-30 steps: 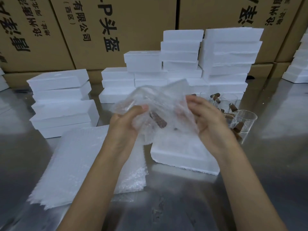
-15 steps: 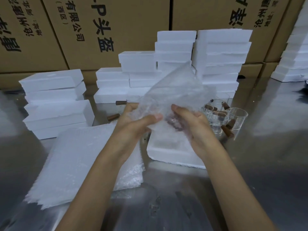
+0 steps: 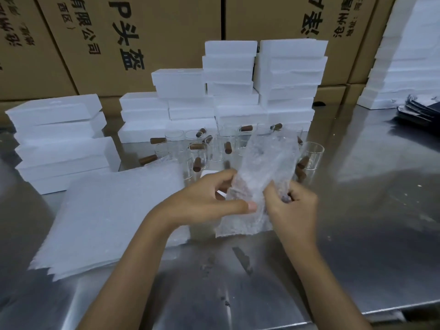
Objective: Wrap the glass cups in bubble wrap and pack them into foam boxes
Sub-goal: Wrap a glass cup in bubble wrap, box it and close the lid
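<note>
A wall of large brown cardboard cartons (image 3: 147, 44), printed with black characters, is seen closing the room behind the far edge of the worktop. The worktop (image 3: 371, 234) is a brushed steel surface, scuffed and stained towards the near edge, and blurred reflections of the stacks are carried on it.

White foam boxes (image 3: 289, 75) are piled in uneven stacks along the far edge at its middle; a lower stack of foam boxes (image 3: 62, 144) is set towards the far left corner, and a tall pile of white foam (image 3: 404, 67) is placed at the far right corner, with dark flat packets (image 3: 421, 110) lying just beside it.

A thick pile of bubble wrap sheets (image 3: 114, 215) is laid flat on the left half of the worktop, reaching towards the near edge.

In front of the middle stacks, clear glass cups (image 3: 312, 154) with brown handles are grouped upright on the steel.

Over the middle of the worktop, a bubble wrap bundle (image 3: 262, 177) is held upright and clear of the surface. It is pinched at its left side by the left hand (image 3: 209, 201), thumb in front and fingers curled behind. Its lower right part is gripped by the curled fingers of the right hand (image 3: 292, 210). Whether a cup is inside cannot be told.
</note>
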`<state>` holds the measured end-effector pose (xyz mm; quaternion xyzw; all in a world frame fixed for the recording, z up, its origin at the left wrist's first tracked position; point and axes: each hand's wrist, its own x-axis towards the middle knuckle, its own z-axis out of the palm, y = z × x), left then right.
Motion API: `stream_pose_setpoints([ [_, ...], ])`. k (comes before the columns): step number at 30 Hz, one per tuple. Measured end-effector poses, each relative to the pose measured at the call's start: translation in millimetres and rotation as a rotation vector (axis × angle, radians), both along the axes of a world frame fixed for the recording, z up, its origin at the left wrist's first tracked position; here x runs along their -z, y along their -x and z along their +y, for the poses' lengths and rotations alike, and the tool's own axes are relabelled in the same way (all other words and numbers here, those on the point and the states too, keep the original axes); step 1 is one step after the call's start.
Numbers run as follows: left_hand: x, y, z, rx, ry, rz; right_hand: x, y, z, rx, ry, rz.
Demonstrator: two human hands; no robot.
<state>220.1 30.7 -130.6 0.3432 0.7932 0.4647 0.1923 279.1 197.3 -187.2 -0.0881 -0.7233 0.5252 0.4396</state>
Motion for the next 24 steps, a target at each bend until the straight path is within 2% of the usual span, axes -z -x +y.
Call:
stream_pose_setpoints([
  [4,19,-12,3,-0.052,0.000,0.046,4,-6,2,0.145,-0.353,-0.023],
  [6,25,-16,6,-0.122,-0.010,0.119,1,-6,-2,0.147,-0.446,0.004],
  [9,29,-19,10,-0.135,-0.068,0.250,3,-5,-8,0.097,-0.341,-0.069],
  [11,32,-19,12,-0.115,-0.132,0.267,4,-7,-11,0.041,-0.316,-0.073],
  [13,35,-17,13,-0.162,-0.141,0.265,6,-9,-13,-0.017,-0.398,-0.040],
  [17,41,-11,11,-0.281,-0.061,0.199,9,-12,-13,-0.069,-0.517,-0.110],
  [20,38,-12,8,-0.277,-0.139,0.138,10,-12,-13,-0.055,-0.581,-0.172],
  [22,36,-14,9,-0.275,-0.219,0.254,10,-11,-15,-0.050,-0.603,-0.189],
  [24,36,-15,11,-0.302,-0.217,0.477,9,-10,-16,-0.023,-0.586,-0.167],
])
